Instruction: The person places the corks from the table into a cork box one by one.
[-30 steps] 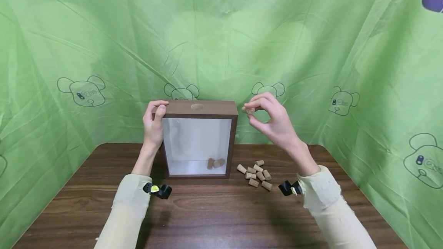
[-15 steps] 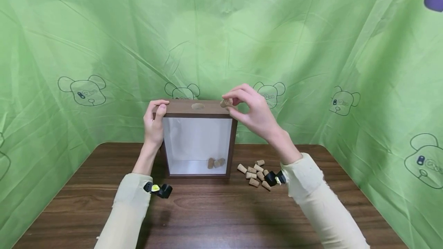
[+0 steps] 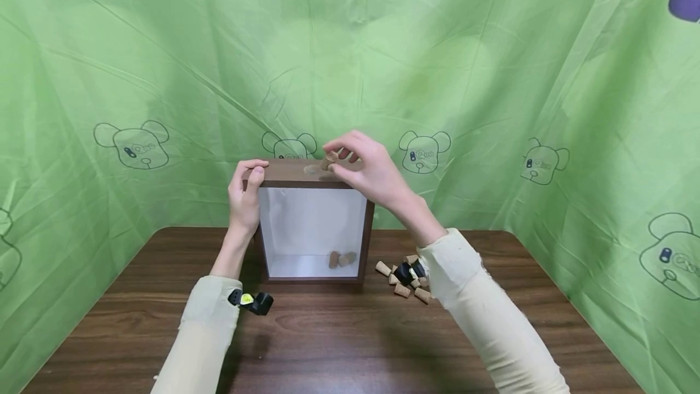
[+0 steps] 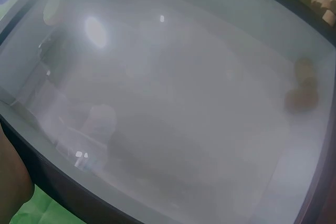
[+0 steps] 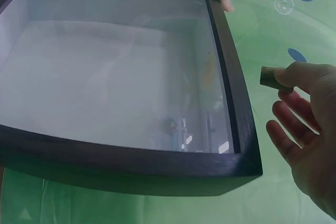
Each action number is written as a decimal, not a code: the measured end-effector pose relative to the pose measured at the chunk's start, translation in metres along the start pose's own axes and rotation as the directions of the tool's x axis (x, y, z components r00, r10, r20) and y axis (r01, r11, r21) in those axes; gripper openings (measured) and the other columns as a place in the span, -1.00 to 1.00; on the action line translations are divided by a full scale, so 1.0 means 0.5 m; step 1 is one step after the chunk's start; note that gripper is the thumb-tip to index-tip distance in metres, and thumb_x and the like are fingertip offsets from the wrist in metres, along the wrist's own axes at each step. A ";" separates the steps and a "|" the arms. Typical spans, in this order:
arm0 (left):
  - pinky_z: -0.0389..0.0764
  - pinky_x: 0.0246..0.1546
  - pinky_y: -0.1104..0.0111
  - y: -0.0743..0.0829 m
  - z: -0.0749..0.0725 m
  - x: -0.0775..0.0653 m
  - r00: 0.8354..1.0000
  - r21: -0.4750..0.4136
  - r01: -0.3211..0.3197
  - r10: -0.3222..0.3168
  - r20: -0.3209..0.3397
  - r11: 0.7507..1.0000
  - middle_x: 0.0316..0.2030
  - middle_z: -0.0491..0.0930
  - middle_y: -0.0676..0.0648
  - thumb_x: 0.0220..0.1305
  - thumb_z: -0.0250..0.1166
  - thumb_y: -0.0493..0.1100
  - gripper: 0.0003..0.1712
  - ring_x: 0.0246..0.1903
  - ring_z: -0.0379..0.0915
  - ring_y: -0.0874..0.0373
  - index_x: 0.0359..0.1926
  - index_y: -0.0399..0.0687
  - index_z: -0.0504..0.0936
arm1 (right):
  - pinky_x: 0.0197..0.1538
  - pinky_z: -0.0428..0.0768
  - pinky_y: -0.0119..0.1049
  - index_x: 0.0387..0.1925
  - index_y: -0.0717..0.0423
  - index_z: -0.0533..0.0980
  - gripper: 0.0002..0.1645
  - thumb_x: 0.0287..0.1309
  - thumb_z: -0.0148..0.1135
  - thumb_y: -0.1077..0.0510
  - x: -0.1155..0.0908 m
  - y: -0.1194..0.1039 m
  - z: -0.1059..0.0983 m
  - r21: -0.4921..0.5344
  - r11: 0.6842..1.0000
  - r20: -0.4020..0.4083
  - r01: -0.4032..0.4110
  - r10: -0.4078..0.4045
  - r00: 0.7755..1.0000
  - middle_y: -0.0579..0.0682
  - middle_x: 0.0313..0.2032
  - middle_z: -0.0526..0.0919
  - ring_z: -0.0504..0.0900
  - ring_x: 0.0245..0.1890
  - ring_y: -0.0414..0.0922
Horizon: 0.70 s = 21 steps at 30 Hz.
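Note:
A brown shadow box (image 3: pixel 369 230) with a clear front stands upright on the table, a round hole (image 3: pixel 313 169) in its top edge. Several corks (image 3: pixel 342 259) lie inside at the lower right. My left hand (image 3: pixel 244 196) grips the box's upper left corner, thumb in front and fingers over the top. Between thumb and fingers of my right hand (image 3: pixel 372 169) a cork (image 3: pixel 329 161) is pinched, tilted, just above the top and beside the hole. In the right wrist view that cork (image 5: pixel 273 78) stands apart from the box frame (image 5: pixel 239 98).
Several loose corks (image 3: pixel 401 290) lie in a pile on the wooden table (image 3: pixel 328 333) right of the box, partly hidden by the right wrist camera (image 3: pixel 409 272). A green printed cloth (image 3: pixel 219 78) hangs behind and at both sides.
My right hand has carried the pinched cork leftward, from right of the box to over its top by the hole. The left hand has kept its grip on the corner.

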<state>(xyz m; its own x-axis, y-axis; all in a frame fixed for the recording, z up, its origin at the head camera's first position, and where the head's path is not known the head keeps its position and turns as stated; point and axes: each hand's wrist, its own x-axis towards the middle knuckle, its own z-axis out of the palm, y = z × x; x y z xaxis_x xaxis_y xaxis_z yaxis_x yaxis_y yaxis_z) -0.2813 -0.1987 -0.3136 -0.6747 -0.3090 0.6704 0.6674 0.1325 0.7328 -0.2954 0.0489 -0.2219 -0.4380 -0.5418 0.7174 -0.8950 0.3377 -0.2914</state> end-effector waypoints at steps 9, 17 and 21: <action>0.22 0.09 0.36 -0.007 0.002 0.001 1.000 -0.012 -0.007 0.007 -0.001 1.000 -0.10 0.54 0.22 0.33 0.09 -0.08 -0.54 -0.03 0.35 0.29 0.02 -0.43 0.52 | -0.01 0.58 -0.34 -0.05 0.14 0.60 -0.71 0.16 0.33 0.26 0.013 0.002 0.021 -0.054 0.995 0.029 -0.079 0.081 0.996 0.00 -0.08 0.68 0.63 -0.05 -0.13; 0.21 0.13 0.32 -0.063 -0.006 0.015 1.000 0.006 -0.011 0.012 -0.011 1.000 -0.05 0.55 0.19 0.34 0.11 -0.01 -0.55 0.03 0.36 0.23 0.03 -0.30 0.55 | 0.14 0.55 -0.26 -0.08 0.09 0.61 -0.75 0.19 0.35 0.20 0.021 0.007 0.043 -0.119 0.987 0.046 -0.109 0.115 0.992 -0.05 -0.09 0.69 0.64 -0.01 -0.10; 0.22 0.11 0.32 -0.063 -0.005 0.014 1.000 0.008 -0.016 0.016 -0.013 1.000 -0.05 0.55 0.17 0.34 0.12 0.02 -0.55 0.01 0.37 0.21 0.02 -0.25 0.57 | 0.20 0.50 -0.26 -0.07 0.07 0.61 -0.75 0.20 0.35 0.14 0.019 0.001 0.046 -0.172 0.977 0.065 -0.125 0.138 0.988 -0.05 -0.07 0.69 0.61 0.02 -0.09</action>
<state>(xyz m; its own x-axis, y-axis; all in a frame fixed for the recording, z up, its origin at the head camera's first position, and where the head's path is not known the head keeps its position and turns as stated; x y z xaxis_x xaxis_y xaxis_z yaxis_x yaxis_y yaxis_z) -0.3064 -0.2076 -0.3323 -0.6598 -0.3188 0.6804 0.6756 0.1446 0.7229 -0.3021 0.0264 -0.2296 -0.5616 -0.5387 0.6280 -0.8054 0.5298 -0.2658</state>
